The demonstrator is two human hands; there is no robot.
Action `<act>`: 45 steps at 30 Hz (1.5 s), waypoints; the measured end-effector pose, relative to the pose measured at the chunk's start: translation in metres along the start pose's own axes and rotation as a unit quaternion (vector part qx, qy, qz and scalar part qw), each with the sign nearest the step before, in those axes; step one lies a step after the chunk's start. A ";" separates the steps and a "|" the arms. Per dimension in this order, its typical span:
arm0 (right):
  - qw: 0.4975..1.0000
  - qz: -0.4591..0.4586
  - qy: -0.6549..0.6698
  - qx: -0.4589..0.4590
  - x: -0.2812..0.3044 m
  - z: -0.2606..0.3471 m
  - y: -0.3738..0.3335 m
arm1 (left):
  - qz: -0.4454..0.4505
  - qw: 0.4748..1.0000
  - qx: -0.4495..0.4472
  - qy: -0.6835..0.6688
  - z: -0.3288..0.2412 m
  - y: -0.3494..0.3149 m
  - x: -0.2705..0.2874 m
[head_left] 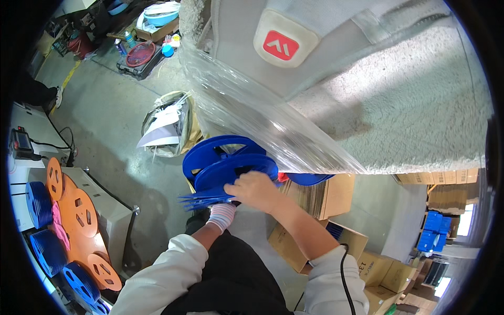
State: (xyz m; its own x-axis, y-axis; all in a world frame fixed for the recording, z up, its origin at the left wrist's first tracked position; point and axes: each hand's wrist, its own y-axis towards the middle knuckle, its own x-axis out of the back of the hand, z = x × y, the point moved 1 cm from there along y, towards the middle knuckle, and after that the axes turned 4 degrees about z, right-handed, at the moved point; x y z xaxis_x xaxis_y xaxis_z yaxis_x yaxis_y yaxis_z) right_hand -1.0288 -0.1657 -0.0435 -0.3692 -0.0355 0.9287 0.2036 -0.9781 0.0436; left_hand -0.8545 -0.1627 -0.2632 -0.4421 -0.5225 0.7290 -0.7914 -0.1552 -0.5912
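In front of my body is a stack of blue plastic reels [231,176], large discs with cut-out openings, their near edges fanned out. My left hand [222,214], in a striped knit glove, grips the stack from below at its near edge. The reels hide most of its fingertips. My right hand [254,192] is bare, with its fingers curled over the near right edge of the upper reel. Another blue reel [310,178] shows partly to the right, beside a bit of red.
Large pale plush fabric [409,105] and clear plastic film [252,115] block the upper right. A full waste bag [190,123] stands beyond the reels. Orange reels [79,210] and stacked blue reels [48,253] lie at left. Cardboard boxes [338,194] stand at right.
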 end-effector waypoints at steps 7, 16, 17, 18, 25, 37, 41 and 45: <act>0.967 0.077 0.080 -0.231 -0.039 -0.043 -0.050 | -0.022 0.999 -0.017 -0.046 0.009 -0.024 0.016; 0.943 0.019 0.046 -0.328 -0.105 -0.051 -0.029 | -0.022 0.999 0.021 -0.015 0.028 0.003 0.003; 0.947 0.039 0.037 -0.317 -0.093 -0.049 -0.039 | -0.022 0.999 0.030 0.002 0.021 0.006 0.012; 0.950 0.023 0.073 -0.304 -0.085 -0.042 -0.051 | -0.017 1.000 0.014 0.004 0.023 -0.003 0.019; 0.706 -0.216 0.146 -0.658 -0.049 0.031 -0.308 | -0.006 1.000 -0.015 0.003 0.008 -0.028 0.031; -0.146 -0.115 0.086 -0.979 -0.081 0.770 -0.625 | -0.045 0.968 -0.214 0.121 0.013 -0.111 0.002; -0.083 -0.057 0.214 -0.972 -0.203 0.806 -0.654 | -0.018 0.974 -0.211 0.075 -0.037 -0.116 -0.068; 0.403 0.234 0.304 -0.831 -0.367 0.753 -0.663 | 0.133 0.956 -0.255 0.053 -0.157 -0.158 -0.126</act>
State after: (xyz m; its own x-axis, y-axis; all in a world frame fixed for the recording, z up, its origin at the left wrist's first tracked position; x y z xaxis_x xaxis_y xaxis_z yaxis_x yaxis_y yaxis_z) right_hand -0.3453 0.6508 -0.1358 -0.9000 0.1540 0.4079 -0.3216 0.3972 -0.8595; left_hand -0.7396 0.0590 -0.2077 -0.6751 -0.3947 0.6232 -0.7362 0.4137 -0.5356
